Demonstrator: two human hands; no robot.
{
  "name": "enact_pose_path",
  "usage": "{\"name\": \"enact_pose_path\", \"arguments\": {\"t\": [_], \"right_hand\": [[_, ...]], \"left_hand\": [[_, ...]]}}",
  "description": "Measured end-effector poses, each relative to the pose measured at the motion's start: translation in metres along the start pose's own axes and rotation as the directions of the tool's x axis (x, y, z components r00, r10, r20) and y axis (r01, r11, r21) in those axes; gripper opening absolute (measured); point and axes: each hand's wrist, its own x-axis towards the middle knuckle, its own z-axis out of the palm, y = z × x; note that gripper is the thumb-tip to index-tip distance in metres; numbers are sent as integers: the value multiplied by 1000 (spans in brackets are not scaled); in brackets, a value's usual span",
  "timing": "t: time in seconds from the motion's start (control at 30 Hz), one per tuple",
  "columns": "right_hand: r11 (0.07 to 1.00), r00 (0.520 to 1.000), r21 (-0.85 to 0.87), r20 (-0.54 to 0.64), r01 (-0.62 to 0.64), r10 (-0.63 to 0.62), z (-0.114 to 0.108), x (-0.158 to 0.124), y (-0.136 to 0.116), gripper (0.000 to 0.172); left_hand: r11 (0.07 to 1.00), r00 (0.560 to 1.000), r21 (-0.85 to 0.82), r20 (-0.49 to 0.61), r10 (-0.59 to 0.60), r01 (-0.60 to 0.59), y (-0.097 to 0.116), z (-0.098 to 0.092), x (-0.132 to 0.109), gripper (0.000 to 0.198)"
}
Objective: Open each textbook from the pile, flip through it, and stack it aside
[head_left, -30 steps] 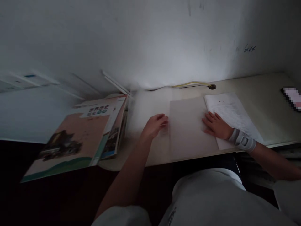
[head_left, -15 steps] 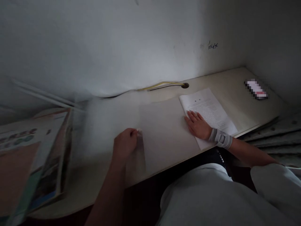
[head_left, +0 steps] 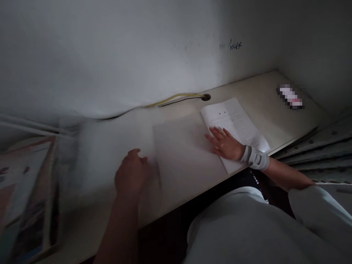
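Observation:
My right hand (head_left: 227, 145) lies flat with spread fingers on the left part of a white printed booklet (head_left: 242, 126). A pale band is round that wrist. Left of the booklet, a smooth pale grey sheet-like area (head_left: 187, 154) covers part of the desk; I cannot make out what it is. My left hand (head_left: 132, 170) is beside that area's left edge, slightly blurred. Its thumb and forefinger are apart, and I see nothing between them. The other fingers are curled and partly hidden behind the back of the hand.
The pale desk (head_left: 264, 88) runs along a white wall (head_left: 110, 55). A phone with a blurred-out screen (head_left: 290, 96) lies at the right end. Yellow and black cables (head_left: 176, 98) enter a round hole (head_left: 206, 97). Upright books or magazines (head_left: 27, 198) stand at the left.
My left hand has gone from a pinch, with a small pale spot at the fingertips, to parted fingers. My right hand stays on the booklet. The whole view has shifted slightly.

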Motion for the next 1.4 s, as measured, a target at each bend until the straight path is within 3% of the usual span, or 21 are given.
{"name": "enact_pose_path", "arguments": {"t": [0.1,0.17,0.27,0.3,0.37,0.5,0.6,0.67,0.73,0.8,0.87,0.93,1.0,1.07,1.13,1.2,1.3,1.37,1.4], "right_hand": [[1000,999,-23,-41,14,-15,-13,-15,17,66],[998,999,-48,-40,-27,25,-18,-33,40,66],[976,975,-78,-105,-205,197,-18,-67,83,61],[959,956,-79,-135,-272,260,-15,-80,96,62],[918,911,-74,-182,-389,371,-7,-103,116,66],[911,896,-18,-188,-412,402,8,-133,128,68],[919,898,100,-193,-382,394,8,-139,126,65],[898,888,274,-216,-344,406,5,-139,126,61],[803,862,528,-231,-278,451,0,-138,127,60],[613,825,759,-190,-221,532,-5,-137,128,65],[422,799,882,-94,-210,594,-13,-138,124,72],[345,799,912,-32,-223,600,-25,-139,112,70],[402,822,897,-83,-185,564,-39,-139,93,62],[535,866,839,-193,-98,461,-50,-135,70,56],[671,931,742,-239,-8,275,-53,-125,48,64],[754,963,652,-246,78,113,-46,-110,29,84],[766,940,592,-337,251,-48,-28,-86,8,98],[728,904,568,-394,383,-167,-18,-72,1,93],[717,890,562,-415,412,-187,-15,-64,0,86]], "left_hand": [[982,967,59,-172,189,-182,16,-5,-10,45],[912,893,39,-190,409,-409,36,-5,-21,47],[702,708,-89,-58,704,-706,83,3,-45,59],[663,666,-107,12,746,-741,102,8,-53,64],[645,637,-127,102,764,-753,140,20,-66,74],[689,659,-113,217,720,-716,195,44,-78,86],[678,656,-74,198,728,-731,210,55,-80,83],[677,661,-67,167,732,-733,211,57,-80,79],[686,675,-87,130,727,-722,208,59,-81,76],[701,697,-135,84,712,-700,205,61,-81,74],[706,717,-217,37,696,-674,203,65,-80,75],[692,736,-332,-9,677,-641,200,69,-79,76],[644,755,-477,-65,652,-598,196,71,-77,76],[564,787,-630,-125,604,-534,191,68,-72,76],[475,846,-770,-153,511,-427,181,59,-64,75],[390,920,-886,-95,381,-253,166,47,-55,72],[264,982,-964,66,179,17,132,29,-42,71],[245,993,-965,105,53,89,102,20,-39,72],[283,996,-955,91,-1,87,85,17,-39,73]]}}
